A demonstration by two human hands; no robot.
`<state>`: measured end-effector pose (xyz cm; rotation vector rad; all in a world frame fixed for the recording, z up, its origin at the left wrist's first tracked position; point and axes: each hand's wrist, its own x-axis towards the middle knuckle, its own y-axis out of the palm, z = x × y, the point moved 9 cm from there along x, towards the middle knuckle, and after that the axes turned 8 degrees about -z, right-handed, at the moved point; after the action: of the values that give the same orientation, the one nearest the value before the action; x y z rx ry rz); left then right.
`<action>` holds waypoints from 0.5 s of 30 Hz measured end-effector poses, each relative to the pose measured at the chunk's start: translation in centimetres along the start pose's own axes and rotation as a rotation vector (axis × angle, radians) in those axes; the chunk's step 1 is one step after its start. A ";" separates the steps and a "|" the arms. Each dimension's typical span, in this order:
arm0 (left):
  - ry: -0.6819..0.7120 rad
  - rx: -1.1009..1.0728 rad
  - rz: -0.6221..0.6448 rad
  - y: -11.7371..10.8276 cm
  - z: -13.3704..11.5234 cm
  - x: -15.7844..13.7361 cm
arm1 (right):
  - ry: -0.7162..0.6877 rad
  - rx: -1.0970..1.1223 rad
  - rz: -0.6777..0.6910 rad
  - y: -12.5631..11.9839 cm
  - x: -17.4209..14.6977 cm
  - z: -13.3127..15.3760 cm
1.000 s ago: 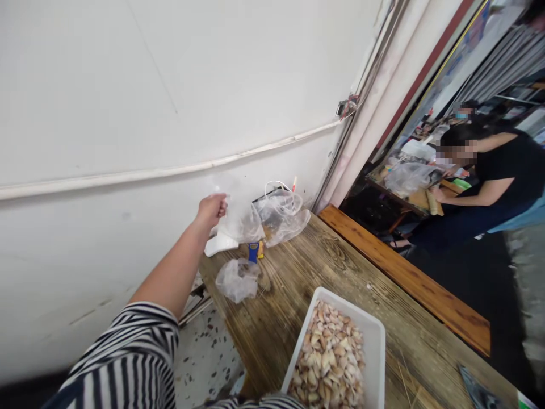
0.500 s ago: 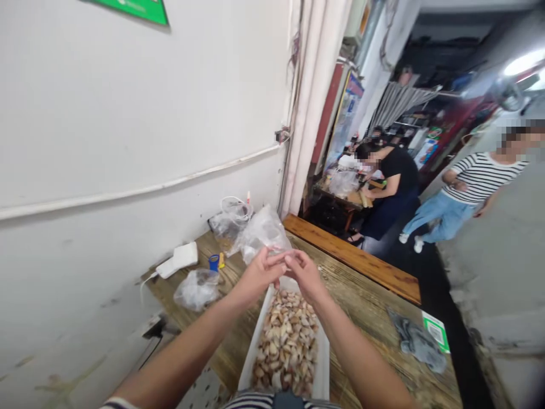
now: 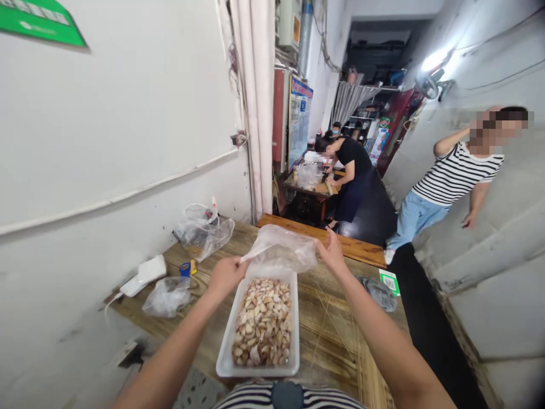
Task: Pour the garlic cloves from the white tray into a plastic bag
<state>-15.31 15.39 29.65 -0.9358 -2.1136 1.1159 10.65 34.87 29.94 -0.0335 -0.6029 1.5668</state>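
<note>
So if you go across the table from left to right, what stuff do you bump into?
White charger block → crumpled plastic bag → left hand → white tray of nuts → right hand → dark pouch → green card.

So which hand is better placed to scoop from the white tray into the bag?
Probably the right hand. It only pinches a far corner of the clear bag, while the left hand grips the near edge beside the white tray and could hold the bag open.
</note>
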 end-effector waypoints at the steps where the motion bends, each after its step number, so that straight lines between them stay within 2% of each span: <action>1: 0.028 0.020 0.022 1.0 -0.8 -0.3 | -0.058 -0.095 -0.017 -0.2 -0.9 0.4; 4: 0.109 0.085 0.023 3.7 -2.8 -1.0 | -0.109 -0.363 0.074 2.0 -3.8 0.0; 6: 0.147 0.139 0.038 5.3 -3.2 -1.3 | -0.004 -0.502 0.158 3.9 -5.0 -2.4; 10: 0.122 0.188 0.066 6.9 -0.5 -0.7 | 0.305 -0.576 0.284 6.4 -5.4 -9.4; 12: 0.127 0.143 0.009 6.8 1.2 0.4 | 0.343 -0.545 0.252 7.1 -4.7 -11.4; 15: 0.141 0.115 -0.032 7.3 3.6 2.7 | 0.337 -0.465 0.153 8.4 -3.0 -12.5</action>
<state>-17.23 18.83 22.07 -0.8970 -1.9243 1.1096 7.98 36.71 14.96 -0.6932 -0.6941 1.4920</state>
